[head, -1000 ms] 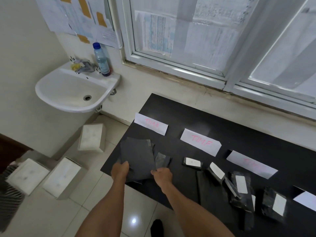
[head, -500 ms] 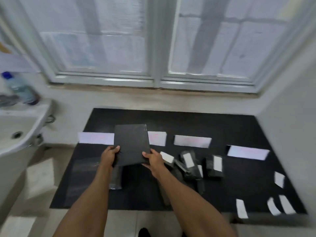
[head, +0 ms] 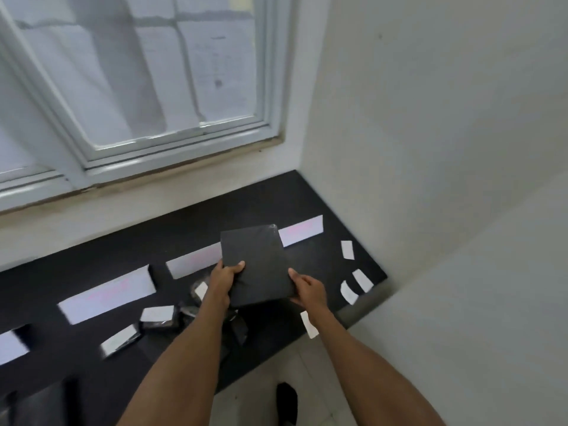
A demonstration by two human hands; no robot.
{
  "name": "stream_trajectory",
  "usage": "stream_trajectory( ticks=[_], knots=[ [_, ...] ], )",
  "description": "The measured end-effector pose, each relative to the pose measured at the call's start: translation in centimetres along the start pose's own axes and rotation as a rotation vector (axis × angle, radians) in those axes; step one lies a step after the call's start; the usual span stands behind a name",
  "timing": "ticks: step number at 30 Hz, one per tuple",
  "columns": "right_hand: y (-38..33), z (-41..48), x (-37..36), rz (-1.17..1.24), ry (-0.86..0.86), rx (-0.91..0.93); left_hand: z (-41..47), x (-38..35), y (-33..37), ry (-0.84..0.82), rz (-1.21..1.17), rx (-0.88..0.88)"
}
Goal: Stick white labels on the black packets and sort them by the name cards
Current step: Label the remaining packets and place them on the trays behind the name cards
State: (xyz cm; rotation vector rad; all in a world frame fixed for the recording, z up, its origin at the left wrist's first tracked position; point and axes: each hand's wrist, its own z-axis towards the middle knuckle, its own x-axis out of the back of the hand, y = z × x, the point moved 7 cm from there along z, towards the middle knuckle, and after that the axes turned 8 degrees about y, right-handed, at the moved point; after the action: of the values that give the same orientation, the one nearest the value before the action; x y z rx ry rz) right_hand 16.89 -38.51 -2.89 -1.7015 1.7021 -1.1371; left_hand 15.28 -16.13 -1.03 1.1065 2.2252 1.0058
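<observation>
1. I judge the black packet [head: 256,265] may slip, because both hands hold it only at its near edge. If it swings, it may also brush the loose white labels [head: 362,280] off the counter [head: 123,250].
2. My left hand [head: 222,279] pinches the packet with the thumb on top. My right hand [head: 307,290] grips its right side. The packet is held above the counter, near the name cards [head: 302,233].

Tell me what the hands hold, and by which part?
A flat black packet: left hand grips its left edge, right hand its lower right edge.
</observation>
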Motion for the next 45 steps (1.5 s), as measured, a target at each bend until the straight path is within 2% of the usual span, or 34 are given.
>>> stream_trajectory(
  ticks=[2,4,8,11,18,20,25,28,30,33,35,40,45],
  knots=[
    [1.2,1.0,4.6,-0.172,0.182,0.057,-0.1,-2.7,-0.7,-0.029,0.042,0.020],
    [2.9,1.7,7.6,-0.282,0.254,0.037,0.3,-4.8,-1.2,-0.066,0.089,0.026],
    [6.5,2.6,9.5,-0.488,0.191,-0.083,1.1,-6.4,-2.0,-0.076,0.120,0.044],
    [7.7,2.9,8.4,-0.523,0.080,-0.118,1.3,-6.8,-2.1,-0.064,0.123,0.062],
    [9.0,3.7,7.2,-0.584,0.088,-0.176,2.1,-5.2,-2.0,-0.016,0.127,0.096],
    [8.1,3.6,7.3,-0.559,0.155,-0.154,2.4,-4.4,-1.9,0.011,0.117,0.097],
    [1.5,3.2,7.4,-0.224,0.418,-0.009,2.6,-2.5,-1.2,0.105,0.097,0.062],
    [-3.5,2.5,4.9,-0.027,0.411,0.138,2.1,-2.3,-0.9,0.138,0.059,0.036],
    [-5.8,1.7,2.5,0.016,0.353,0.201,1.5,-2.6,-0.7,0.124,0.033,0.011],
    [-7.7,0.1,-1.7,-0.067,0.172,0.288,-0.1,-3.1,0.0,0.077,0.051,-0.020],
    [-8.0,-1.2,-3.6,-0.168,0.117,0.349,-0.8,-2.8,0.4,0.044,0.055,-0.039],
    [-7.8,-2.8,-5.2,-0.338,0.132,0.481,-1.1,-0.5,0.8,0.038,0.090,-0.062],
    [-8.3,-5.4,-6.4,-0.524,0.233,0.719,-2.1,1.7,1.8,0.070,0.007,-0.063]
  ],
)
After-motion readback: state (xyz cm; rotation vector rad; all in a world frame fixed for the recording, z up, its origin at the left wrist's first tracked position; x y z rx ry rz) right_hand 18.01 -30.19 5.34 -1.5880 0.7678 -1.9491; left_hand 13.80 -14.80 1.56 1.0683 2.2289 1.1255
